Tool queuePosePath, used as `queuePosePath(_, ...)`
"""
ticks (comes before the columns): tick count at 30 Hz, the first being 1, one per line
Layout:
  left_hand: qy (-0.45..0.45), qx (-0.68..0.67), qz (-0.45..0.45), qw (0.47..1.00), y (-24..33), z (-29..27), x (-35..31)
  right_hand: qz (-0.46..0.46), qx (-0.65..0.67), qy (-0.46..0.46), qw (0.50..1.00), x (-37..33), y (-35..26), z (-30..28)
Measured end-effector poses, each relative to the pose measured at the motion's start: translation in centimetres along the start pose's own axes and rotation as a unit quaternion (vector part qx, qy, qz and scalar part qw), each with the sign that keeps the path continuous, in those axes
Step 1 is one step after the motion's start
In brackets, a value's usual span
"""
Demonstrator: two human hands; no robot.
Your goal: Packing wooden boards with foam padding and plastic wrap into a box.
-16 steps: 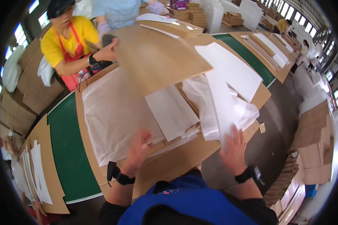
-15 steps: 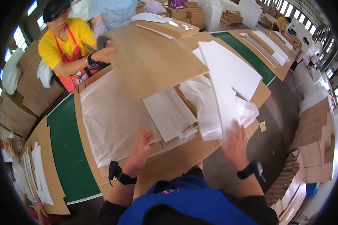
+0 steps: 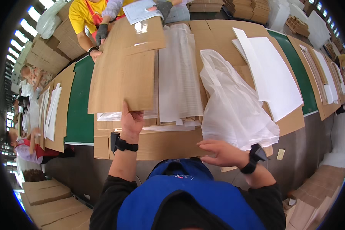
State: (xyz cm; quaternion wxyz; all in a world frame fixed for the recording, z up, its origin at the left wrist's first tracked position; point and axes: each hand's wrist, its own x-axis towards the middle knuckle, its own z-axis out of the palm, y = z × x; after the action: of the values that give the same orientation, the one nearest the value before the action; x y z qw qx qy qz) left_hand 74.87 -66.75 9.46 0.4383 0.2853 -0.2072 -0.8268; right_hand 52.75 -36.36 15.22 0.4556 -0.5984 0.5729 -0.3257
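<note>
My left hand (image 3: 132, 122) pinches the near edge of the cardboard sheet (image 3: 124, 69), which stretches away beyond it: light, stiff, bendy, best gripped at the edges. My right hand (image 3: 223, 152), fingers loosely spread, touches the soft, slippery plastic bag (image 3: 234, 103) just ahead.

Green-topped table (image 3: 79, 111) carries stacked cardboard sheets (image 3: 161, 143), white foam sheets (image 3: 179, 76), white boards (image 3: 274, 73) and a plastic bag (image 3: 234, 107).

White foam sheets (image 3: 274, 73) lie on the green table (image 3: 80, 103).
</note>
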Motion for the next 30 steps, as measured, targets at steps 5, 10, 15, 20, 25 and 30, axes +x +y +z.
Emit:
queuePosePath(5,0.065,0.067,0.047,0.995,3.2,-3.4,-2.5,0.036,-0.361,0.414,0.835,0.7,4.9,-1.6)
queuePosePath(10,0.073,0.075,-0.045,0.994,1.9,-6.3,-4.9,0.122,-0.385,0.433,0.806,1.2,8.0,-1.1)
queuePosePath(15,0.059,0.088,-0.071,0.992,0.2,-5.5,-5.5,0.197,-0.412,0.438,0.774,2.5,9.5,0.6)
queuePosePath(20,0.037,0.054,-0.087,0.994,-0.2,-5.0,-4.1,0.253,-0.449,0.425,0.744,3.8,9.7,1.5)
queuePosePath(25,0.102,0.109,-0.088,0.985,0.5,-6.2,-3.3,0.296,-0.456,0.461,0.702,3.3,11.1,0.4)
queuePosePath(30,0.146,0.186,-0.188,0.953,2.8,-7.7,-3.1,0.328,-0.432,0.446,0.712,0.8,15.0,-1.9)
